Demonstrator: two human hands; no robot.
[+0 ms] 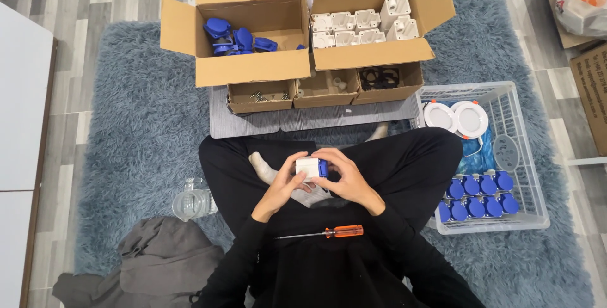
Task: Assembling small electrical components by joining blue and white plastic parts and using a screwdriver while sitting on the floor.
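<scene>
Nearest the camera: orange-handled screwdriver with slim steel shaft (329, 233), laid across the lap in black trousers, just below the hands, presumably for quick reach.

Left hand (282, 185) and right hand (342, 178): both closed around a small white plastic socket housing with a blue hinged cap (311, 167), fingers wrapped from either side, thumbs on top; held above crossed legs, apparently steadied between both palms. Housing boxy, white, blue part at its right edge.

Beyond the knees: grey ribbed mat (253, 121) on a shaggy blue-grey rug (133, 131), bearing three small open cardboard trays (325, 90) of screws, small white pieces and black rings.

Behind: open cardboard box of blue caps (243, 37); open cardboard box of white housings (363, 26).

Right: white wire basket (506, 102) with rows of finished blue-capped units (480, 195) and two round white discs (456, 117).

Left: clear glass jar (191, 202); crumpled grey garment (158, 260).
</scene>
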